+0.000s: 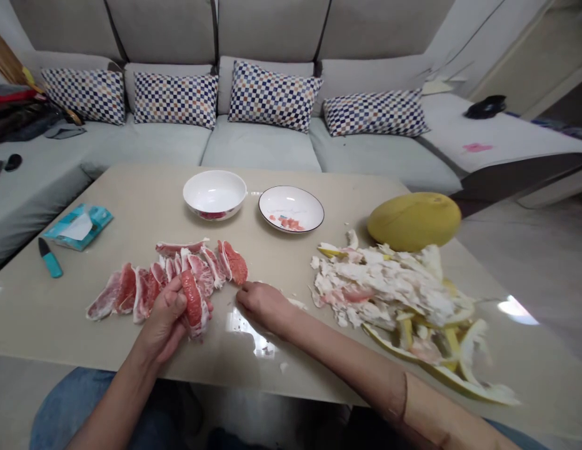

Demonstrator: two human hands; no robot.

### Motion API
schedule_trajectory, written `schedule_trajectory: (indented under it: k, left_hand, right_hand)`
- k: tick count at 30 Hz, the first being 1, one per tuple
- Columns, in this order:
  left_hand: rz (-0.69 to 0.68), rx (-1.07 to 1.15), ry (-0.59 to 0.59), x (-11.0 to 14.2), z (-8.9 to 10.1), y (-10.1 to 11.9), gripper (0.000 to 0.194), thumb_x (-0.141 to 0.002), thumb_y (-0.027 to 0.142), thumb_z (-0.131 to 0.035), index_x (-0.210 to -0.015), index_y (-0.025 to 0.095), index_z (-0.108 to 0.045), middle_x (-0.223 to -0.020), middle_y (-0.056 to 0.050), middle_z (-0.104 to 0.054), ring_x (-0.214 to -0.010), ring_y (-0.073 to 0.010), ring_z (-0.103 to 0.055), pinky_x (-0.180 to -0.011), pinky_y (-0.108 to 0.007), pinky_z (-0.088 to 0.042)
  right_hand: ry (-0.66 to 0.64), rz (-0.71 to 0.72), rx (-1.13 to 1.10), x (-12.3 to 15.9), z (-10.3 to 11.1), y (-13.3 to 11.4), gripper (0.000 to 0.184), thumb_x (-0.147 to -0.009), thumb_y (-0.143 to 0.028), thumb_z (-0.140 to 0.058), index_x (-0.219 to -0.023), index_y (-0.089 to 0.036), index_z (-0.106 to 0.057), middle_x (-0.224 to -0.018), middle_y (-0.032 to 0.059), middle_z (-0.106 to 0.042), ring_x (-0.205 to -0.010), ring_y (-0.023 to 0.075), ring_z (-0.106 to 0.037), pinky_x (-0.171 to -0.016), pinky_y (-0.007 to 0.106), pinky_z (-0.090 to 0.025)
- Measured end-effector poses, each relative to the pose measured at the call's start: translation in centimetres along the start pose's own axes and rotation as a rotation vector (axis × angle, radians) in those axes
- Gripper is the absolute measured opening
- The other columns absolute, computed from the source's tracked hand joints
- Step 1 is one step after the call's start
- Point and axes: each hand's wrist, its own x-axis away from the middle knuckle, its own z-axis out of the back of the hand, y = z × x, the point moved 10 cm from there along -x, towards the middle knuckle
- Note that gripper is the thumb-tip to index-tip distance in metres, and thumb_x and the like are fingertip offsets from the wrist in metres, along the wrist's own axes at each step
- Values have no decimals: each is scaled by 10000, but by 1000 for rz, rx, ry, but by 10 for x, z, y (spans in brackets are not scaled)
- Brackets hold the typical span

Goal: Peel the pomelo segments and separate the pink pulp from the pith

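Observation:
My left hand [163, 322] is closed on a red pomelo segment [193, 301], gripped between thumb and fingers, with white membrane along its lower edge. More pomelo segments [126, 289] lie in a row on the table behind and left of that hand. To the right, my right hand [262, 303] is closed low over the tabletop, just below the row's right-end segment [235, 262]. Its fingertips are tucked under, so whatever they may hold is hidden. Farther back, a dark-rimmed white plate [293, 203] carries a few small bits of red pulp.
A white bowl [214, 190] stands left of the plate. Peel and white pith [389, 287] form a heap on the right, before a whole yellow pomelo [415, 220]. A teal-handled knife [51, 261] and a tissue pack [82, 226] lie left. A sofa [262, 147] stands behind the table.

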Motion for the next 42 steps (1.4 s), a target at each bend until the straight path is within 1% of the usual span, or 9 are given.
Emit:
schedule_trajectory:
  k: [12, 16, 20, 23, 27, 30, 34, 40, 42]
  left_hand:
    - [-56, 2, 54, 0, 9, 12, 547, -611, 435, -837, -1053, 187, -634, -731, -11, -691, -627, -164, -693, -622, -258, -585]
    - [-31, 26, 90, 1, 11, 9, 497, -650, 383, -827, -1061, 183, -631, -746, -9, -705, -634, -156, -696, -647, -258, -593]
    - [22, 109, 259, 5, 21, 4, 211, -798, 238, -711, -990, 169, -657, -832, -12, -733, -681, -139, -707, -707, -256, -601]
    - [97, 151, 267, 8, 13, -4, 207, -850, 135, -615, -1051, 173, -651, -1012, -55, -733, -831, -187, -724, -749, -308, -608]
    - [169, 120, 258, 12, 6, -14, 397, -813, 62, -633, -1180, 206, -592, -1143, -70, -697, -1007, -206, -693, -826, -289, -586]
    - [180, 91, 230, 12, 3, -18, 502, -787, 80, -680, -1241, 245, -544, -1201, -54, -670, -1081, -202, -662, -867, -265, -558]
    - [184, -33, 126, 9, -9, -26, 513, -763, 164, -737, -1230, 240, -539, -1186, -80, -676, -1023, -224, -684, -833, -283, -550]
    - [125, -275, -90, 7, -47, -37, 506, -711, 190, -776, -1153, 227, -533, -1095, -92, -690, -930, -226, -693, -779, -307, -534]
    - [130, -336, -121, 9, -60, -43, 510, -709, 189, -769, -1151, 240, -518, -1029, -71, -697, -922, -224, -687, -764, -307, -528]
  right_hand:
    - [23, 19, 47, -18, -3, -26, 183, -853, -93, -481, -833, -113, -662, -855, 127, -679, -690, 194, -612, -571, 267, -391]
    - [104, 21, 3, -6, 25, -19, 106, -804, -129, -552, -793, -144, -656, -833, 79, -675, -661, 156, -579, -591, 241, -402]
    - [356, -148, -7, 11, 101, 50, 183, -844, -124, -464, -866, -155, -643, -854, 76, -649, -763, 180, -573, -704, 265, -422]
    - [534, -333, 15, 19, 152, 121, 233, -853, -107, -434, -954, -141, -641, -947, 122, -643, -848, 220, -573, -766, 315, -423]
    - [593, -493, -13, 18, 172, 189, 239, -808, -45, -473, -882, -146, -676, -906, 100, -673, -807, 198, -593, -744, 299, -433]
    - [610, -552, -58, 18, 172, 209, 116, -872, -145, -549, -909, -145, -660, -907, 71, -670, -835, 189, -605, -775, 327, -464]
    - [597, -524, -179, 26, 168, 187, 186, -931, -278, -546, -1010, -131, -629, -1037, 83, -647, -899, 181, -610, -822, 364, -484]
    - [322, -244, -506, 69, 126, 67, 234, -942, -347, -494, -901, -200, -671, -756, 8, -697, -648, 120, -625, -610, 239, -487]
    - [312, -208, -660, 93, 112, 36, 186, -917, -346, -547, -899, -210, -672, -830, 29, -690, -723, 141, -630, -635, 256, -484]
